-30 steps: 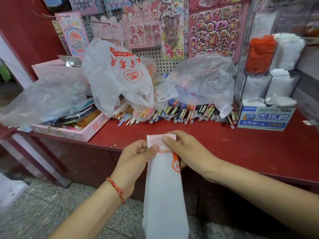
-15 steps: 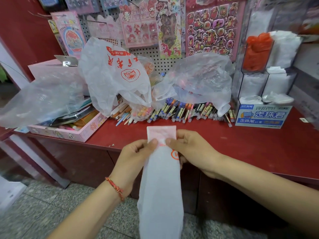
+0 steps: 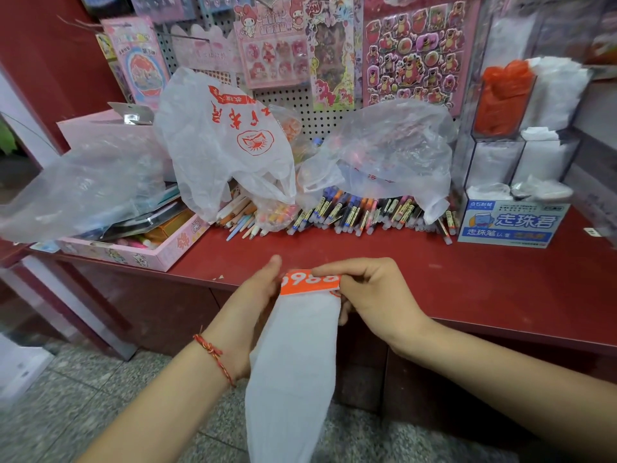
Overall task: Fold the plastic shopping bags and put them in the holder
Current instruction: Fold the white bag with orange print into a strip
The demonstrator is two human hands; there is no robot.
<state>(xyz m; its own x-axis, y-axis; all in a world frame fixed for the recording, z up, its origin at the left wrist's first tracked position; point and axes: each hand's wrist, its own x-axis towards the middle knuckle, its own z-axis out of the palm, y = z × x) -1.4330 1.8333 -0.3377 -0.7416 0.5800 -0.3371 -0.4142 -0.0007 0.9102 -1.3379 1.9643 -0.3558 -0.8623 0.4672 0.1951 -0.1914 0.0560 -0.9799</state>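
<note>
A white plastic bag (image 3: 293, 355), folded into a long narrow strip, hangs down in front of the red counter (image 3: 467, 279). Its top end is turned over and shows an orange printed band. My left hand (image 3: 257, 299) holds the strip's left edge at the top, and my right hand (image 3: 364, 292) pinches the orange fold from the right. At the far right stands a clear holder (image 3: 521, 128) with compartments stuffed with an orange bag and white bags. Three loose bags lie at the back: a white one with red print (image 3: 220, 142) and clear ones (image 3: 390, 148) (image 3: 86, 182).
A row of pens and pencils (image 3: 350, 215) lies along the back of the counter. A pink box (image 3: 133, 252) of stationery sits at the left, a blue-and-white pen carton (image 3: 510, 222) at the right. Sticker sheets hang on the pegboard (image 3: 320, 118) behind. Speckled floor below.
The top end of the strip has been folded down, so the orange printed band now faces up. Both hands stayed at the top of the strip.
</note>
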